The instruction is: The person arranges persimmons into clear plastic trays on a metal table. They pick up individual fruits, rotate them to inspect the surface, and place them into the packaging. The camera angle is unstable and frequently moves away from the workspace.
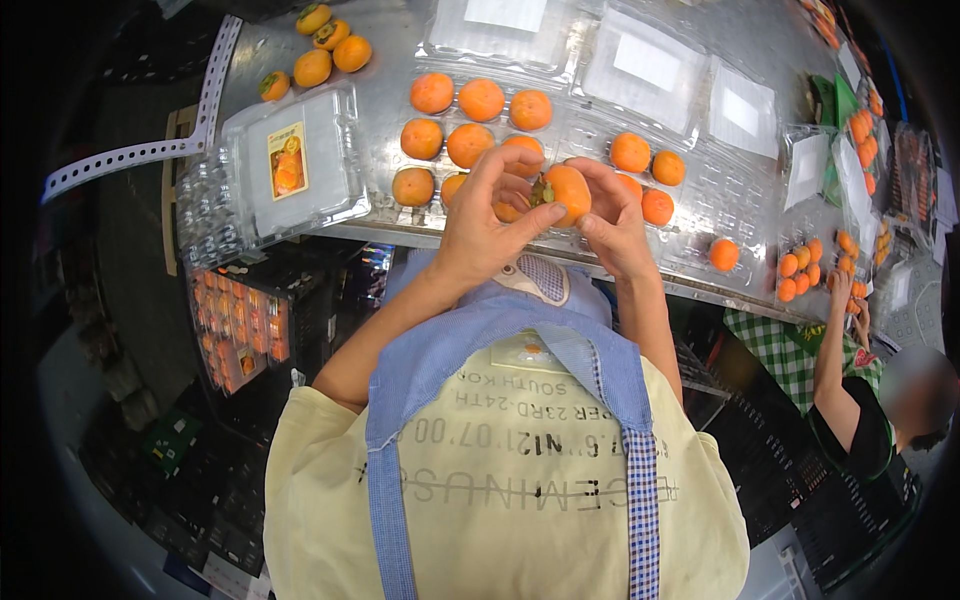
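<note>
An orange persimmon (568,193) with a green calyx is held between my two hands above a clear plastic tray of persimmons. My left hand (495,202) has its thumb at the fruit's calyx side, and its fingers curl behind. My right hand (615,221) holds the fruit's other side with thumb and fingers. Under and behind my hands, rows of persimmons (470,145) sit in the tray's cups, some partly hidden. To the right, a second clear tray (697,202) holds several persimmons (630,152), with a single one (724,255) near the table's front edge.
Loose persimmons (312,68) lie at the back left, near a closed clear clamshell (247,161) with a label. Lined lids (641,64) stand along the back of the metal table (390,30). Packed trays (240,322) sit in a black crate at lower left. A co-worker (840,382) handles fruit at right.
</note>
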`<state>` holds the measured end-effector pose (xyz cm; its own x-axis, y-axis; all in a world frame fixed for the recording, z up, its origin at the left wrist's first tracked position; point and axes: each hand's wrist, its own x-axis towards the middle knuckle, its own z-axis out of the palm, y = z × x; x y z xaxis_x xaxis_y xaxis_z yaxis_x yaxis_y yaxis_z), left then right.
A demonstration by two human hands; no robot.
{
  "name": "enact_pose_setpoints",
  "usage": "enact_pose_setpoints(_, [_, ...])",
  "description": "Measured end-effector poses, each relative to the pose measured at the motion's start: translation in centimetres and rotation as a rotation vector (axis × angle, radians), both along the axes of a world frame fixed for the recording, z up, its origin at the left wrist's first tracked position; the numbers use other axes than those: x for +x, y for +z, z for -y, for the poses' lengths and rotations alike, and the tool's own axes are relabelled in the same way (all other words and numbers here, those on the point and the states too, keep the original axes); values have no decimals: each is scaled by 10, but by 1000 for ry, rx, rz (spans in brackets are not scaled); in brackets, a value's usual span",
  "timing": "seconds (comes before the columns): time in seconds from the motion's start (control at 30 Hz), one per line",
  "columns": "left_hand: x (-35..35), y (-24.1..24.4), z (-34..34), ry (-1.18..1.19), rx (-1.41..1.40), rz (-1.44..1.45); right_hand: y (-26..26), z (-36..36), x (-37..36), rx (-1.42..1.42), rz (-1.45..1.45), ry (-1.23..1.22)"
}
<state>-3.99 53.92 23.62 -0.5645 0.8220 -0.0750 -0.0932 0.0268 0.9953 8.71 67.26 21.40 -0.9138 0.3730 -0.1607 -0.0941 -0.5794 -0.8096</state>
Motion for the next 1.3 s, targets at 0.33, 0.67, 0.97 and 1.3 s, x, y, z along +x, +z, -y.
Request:
enact_pose_setpoints(0.33, [-6, -1, 5, -157, -62, 412, -1, -4, 1, 371, -20, 53])
enact_pose_setpoints(0.67, [-4, -4, 5, -81, 132, -171, 16, 1, -4, 178, 182, 50])
enact_pose_setpoints(0.97, [-6, -7, 5, -142, 145, -105, 13, 9, -7, 496, 200, -46])
enact_pose_setpoints(1.3, [-8, -26, 10, -171, 30, 923, 32, 8, -13, 1126, 165, 2])
